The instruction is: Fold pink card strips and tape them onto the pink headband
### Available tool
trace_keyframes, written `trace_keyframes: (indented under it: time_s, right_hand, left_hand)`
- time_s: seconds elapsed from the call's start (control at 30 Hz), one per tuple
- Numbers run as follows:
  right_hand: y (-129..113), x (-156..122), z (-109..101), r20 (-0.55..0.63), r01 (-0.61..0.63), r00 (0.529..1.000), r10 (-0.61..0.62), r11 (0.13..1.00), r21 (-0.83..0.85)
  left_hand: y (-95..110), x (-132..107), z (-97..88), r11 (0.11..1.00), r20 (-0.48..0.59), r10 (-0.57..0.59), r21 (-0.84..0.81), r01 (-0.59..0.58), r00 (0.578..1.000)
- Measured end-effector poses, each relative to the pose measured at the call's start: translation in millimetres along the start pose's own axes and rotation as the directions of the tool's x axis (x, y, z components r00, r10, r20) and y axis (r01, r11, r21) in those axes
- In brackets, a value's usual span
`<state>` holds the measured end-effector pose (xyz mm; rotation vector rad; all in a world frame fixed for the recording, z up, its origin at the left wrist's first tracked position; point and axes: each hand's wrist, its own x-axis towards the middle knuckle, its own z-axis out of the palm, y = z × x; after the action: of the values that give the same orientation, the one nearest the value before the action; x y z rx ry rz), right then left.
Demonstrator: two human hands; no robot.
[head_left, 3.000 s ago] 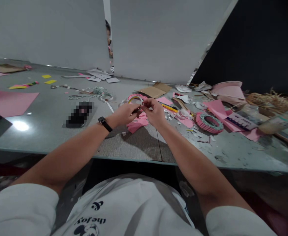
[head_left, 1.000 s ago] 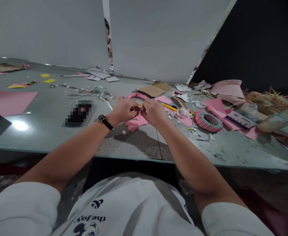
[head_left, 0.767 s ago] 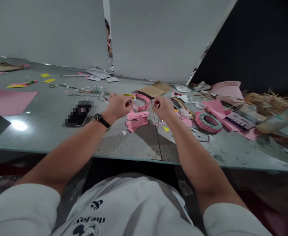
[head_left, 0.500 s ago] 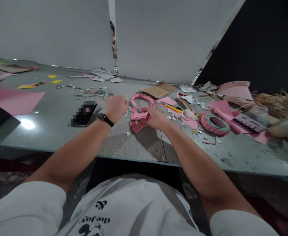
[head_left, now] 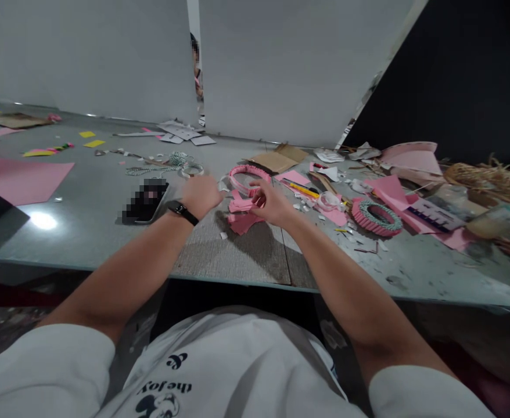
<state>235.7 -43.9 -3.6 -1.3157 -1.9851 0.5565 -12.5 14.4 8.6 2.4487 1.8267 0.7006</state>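
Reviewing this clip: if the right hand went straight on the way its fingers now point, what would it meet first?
Probably the small pile of pink paper strips just ahead of the right hand, though depth is unclear and the hand may be passing above them.

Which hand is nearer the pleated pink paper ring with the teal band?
Right. The right hand sits to the ring's left, not touching it; the left hand is farther off, beyond the right hand.

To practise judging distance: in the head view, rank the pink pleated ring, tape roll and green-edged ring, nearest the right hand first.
1. Pink pleated ring, ahead of the right hand
2. Tape roll, right of it
3. Green-edged ring, farther right
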Motion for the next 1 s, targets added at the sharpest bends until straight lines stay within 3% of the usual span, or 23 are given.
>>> trace_keyframes:
  time_s: [0.13,0.23,0.33,0.4,0.5,0.7,0.93,1.0]
  right_hand:
    - [2,1,0,-0.048,0.021,0.999,-0.018,0.999,0.046]
    - [4,2,1,-0.055,0.003,0.998,0.002,0.996,0.086]
    - [4,3,1,-0.044,-0.022,0.999,0.029,0.989,0.145]
    - [4,4,0,-0.070,-0.044,0.996,0.058,0.983,0.179]
    - [2,5,-1,-0.106,-0.084,0.988,0.112,0.967,0.239]
    - [0,6,-6,-0.089,-0.116,0.980,0.178,0.873,0.474]
    - [4,7,-9,-0.083,-0.105,0.981,0.174,0.844,0.527]
    - [4,7,-9,-0.075,-0.106,0.983,0.169,0.847,0.521]
  left_hand:
    - [10,4,-1.6,0.988,-0.059,0.121,-0.090,-0.126,0.991]
    - [28,1,-0.9,0.943,0.028,0.265,-0.215,-0.253,0.964]
    - [40,-5,2.9,0.867,0.135,0.422,-0.350,-0.355,0.897]
    - [44,-8,5.1,0.839,0.173,0.468,-0.394,-0.375,0.866]
    - [46,-11,4.2,0.818,0.164,0.490,-0.426,-0.387,0.856]
    - [46,-11,-6.2,0.775,0.148,0.451,-0.555,-0.304,0.880]
    - [44,-11,-6.1,0.596,0.172,0.428,-0.792,-0.134,0.887]
    - [43,-11,-5.1,0.585,0.206,0.421,-0.806,-0.091,0.883]
